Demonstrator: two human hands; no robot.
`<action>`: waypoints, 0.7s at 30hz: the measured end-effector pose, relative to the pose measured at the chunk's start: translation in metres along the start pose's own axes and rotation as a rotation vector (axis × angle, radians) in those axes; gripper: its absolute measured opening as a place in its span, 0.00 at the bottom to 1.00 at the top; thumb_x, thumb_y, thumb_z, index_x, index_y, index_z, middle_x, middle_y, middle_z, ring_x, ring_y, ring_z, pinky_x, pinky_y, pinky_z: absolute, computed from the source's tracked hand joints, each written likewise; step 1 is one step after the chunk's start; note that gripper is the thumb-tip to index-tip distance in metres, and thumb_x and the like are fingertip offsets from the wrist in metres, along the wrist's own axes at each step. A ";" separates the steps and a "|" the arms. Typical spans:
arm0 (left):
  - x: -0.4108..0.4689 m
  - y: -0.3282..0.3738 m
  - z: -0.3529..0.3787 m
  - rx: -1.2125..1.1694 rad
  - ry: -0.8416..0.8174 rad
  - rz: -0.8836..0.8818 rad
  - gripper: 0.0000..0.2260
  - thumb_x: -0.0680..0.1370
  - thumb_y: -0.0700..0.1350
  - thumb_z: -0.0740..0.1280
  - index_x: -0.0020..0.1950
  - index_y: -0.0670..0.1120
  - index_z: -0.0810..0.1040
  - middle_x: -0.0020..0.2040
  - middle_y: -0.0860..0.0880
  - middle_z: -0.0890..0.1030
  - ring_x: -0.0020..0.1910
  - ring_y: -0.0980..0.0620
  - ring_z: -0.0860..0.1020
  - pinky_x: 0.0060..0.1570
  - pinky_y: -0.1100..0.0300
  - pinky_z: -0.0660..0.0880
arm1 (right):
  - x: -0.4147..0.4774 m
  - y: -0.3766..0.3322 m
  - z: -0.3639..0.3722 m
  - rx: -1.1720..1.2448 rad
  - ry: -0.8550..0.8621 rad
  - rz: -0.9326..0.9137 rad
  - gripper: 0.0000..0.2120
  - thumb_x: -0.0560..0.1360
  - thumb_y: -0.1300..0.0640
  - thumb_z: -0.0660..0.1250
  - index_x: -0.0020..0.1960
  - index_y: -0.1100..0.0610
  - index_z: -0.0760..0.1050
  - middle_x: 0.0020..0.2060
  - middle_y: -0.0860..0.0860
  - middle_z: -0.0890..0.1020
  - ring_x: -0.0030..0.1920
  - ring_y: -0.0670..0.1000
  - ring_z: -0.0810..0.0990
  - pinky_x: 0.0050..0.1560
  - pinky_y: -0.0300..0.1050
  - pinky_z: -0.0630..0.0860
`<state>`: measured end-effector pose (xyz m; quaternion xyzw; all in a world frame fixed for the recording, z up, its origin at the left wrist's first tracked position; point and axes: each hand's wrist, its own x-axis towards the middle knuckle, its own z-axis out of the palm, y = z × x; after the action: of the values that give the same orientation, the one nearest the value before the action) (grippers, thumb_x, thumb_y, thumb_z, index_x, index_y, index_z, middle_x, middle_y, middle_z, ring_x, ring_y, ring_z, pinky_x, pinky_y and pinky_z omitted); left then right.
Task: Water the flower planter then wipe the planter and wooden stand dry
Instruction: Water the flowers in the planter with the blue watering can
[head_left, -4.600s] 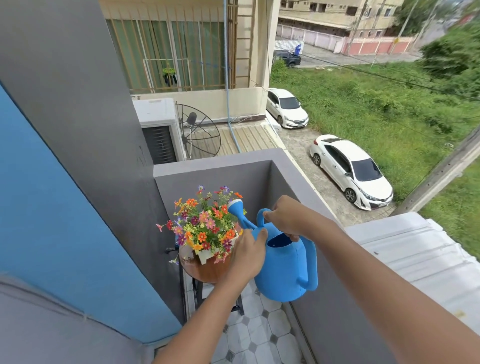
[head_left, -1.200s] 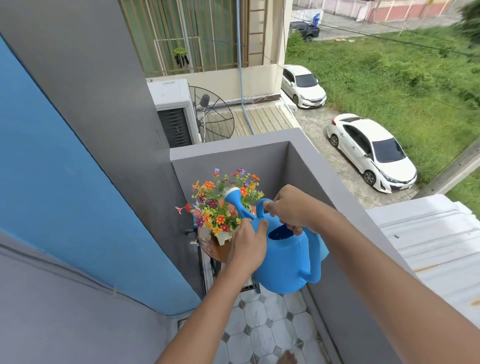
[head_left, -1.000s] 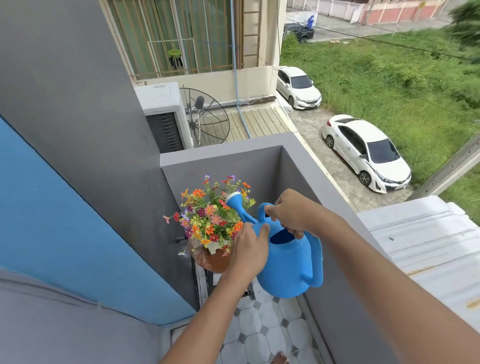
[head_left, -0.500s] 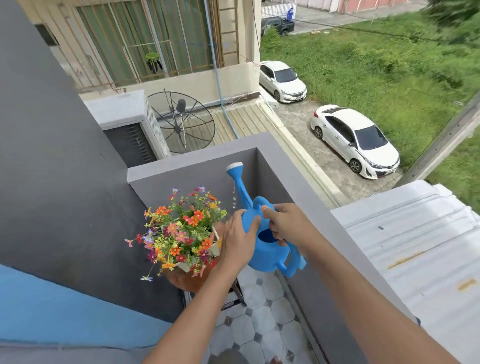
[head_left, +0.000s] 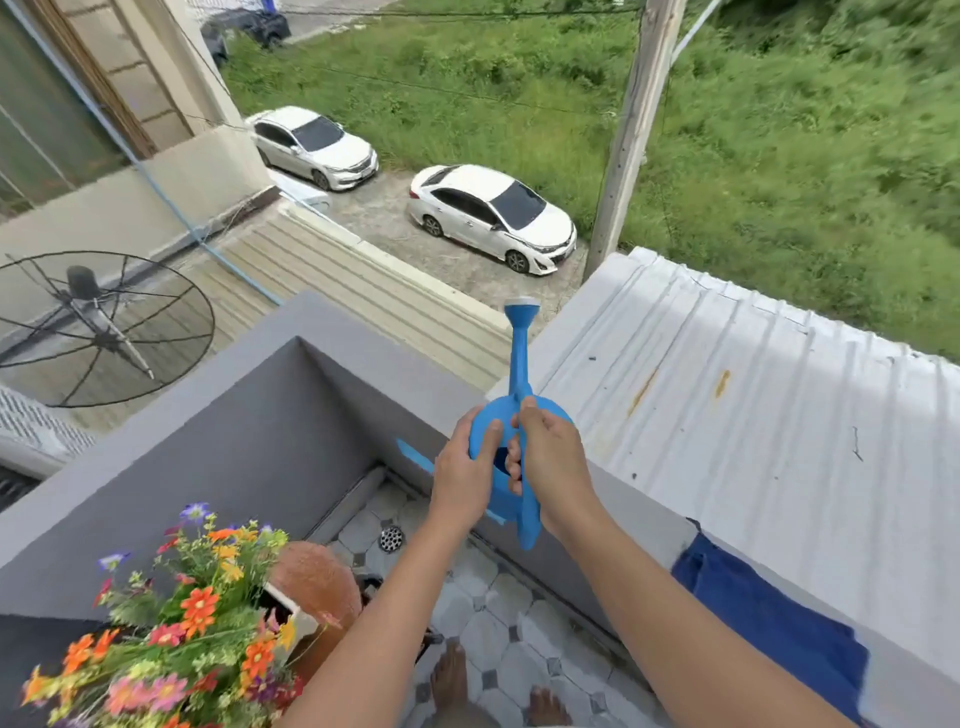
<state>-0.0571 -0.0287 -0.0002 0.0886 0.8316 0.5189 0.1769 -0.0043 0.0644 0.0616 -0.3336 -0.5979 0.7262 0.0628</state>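
A blue watering can (head_left: 519, 374) stands upright at the grey balcony wall (head_left: 332, 332), its spout pointing up and away. My left hand (head_left: 462, 475) grips the can's body and my right hand (head_left: 550, 465) holds its handle. The flower planter (head_left: 182, 629), white with orange, pink and purple flowers, sits at the lower left on a round wooden stand (head_left: 317, 582). The can is well to the right of the flowers and apart from them. A blue cloth (head_left: 769, 623) hangs over the wall's top at the lower right.
The tiled balcony floor (head_left: 498, 623) has a round drain (head_left: 391, 538) near the corner. My bare feet (head_left: 452, 675) show at the bottom. A white metal roof (head_left: 753, 415) lies beyond the wall. A mesh satellite dish (head_left: 98, 327) and parked cars (head_left: 493, 215) are below.
Both hands have swung the watering can right, away from the flowers, and set it upright at the wall. The view has turned right and down, bringing the blue cloth into sight.
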 end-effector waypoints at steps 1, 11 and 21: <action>0.006 0.003 0.005 0.008 -0.045 0.001 0.16 0.80 0.62 0.58 0.64 0.58 0.73 0.49 0.58 0.82 0.52 0.57 0.79 0.53 0.59 0.76 | 0.004 -0.001 -0.003 0.026 0.040 0.014 0.18 0.84 0.46 0.55 0.45 0.58 0.72 0.27 0.52 0.70 0.27 0.49 0.68 0.28 0.44 0.68; 0.059 0.007 0.057 0.069 -0.341 0.088 0.11 0.81 0.59 0.59 0.59 0.60 0.75 0.46 0.60 0.83 0.46 0.63 0.80 0.42 0.71 0.72 | 0.043 0.018 -0.027 0.309 0.360 0.183 0.17 0.85 0.45 0.54 0.49 0.57 0.71 0.26 0.50 0.69 0.25 0.47 0.66 0.24 0.43 0.64; 0.068 -0.008 0.066 0.106 -0.416 0.138 0.09 0.81 0.59 0.59 0.59 0.61 0.74 0.44 0.56 0.83 0.42 0.60 0.81 0.42 0.63 0.74 | 0.049 0.039 -0.035 0.224 0.375 0.118 0.17 0.85 0.46 0.53 0.48 0.57 0.71 0.25 0.50 0.70 0.24 0.48 0.68 0.25 0.43 0.69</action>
<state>-0.0941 0.0455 -0.0481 0.2594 0.7953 0.4559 0.3037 -0.0105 0.1063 0.0044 -0.4883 -0.4708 0.7156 0.1667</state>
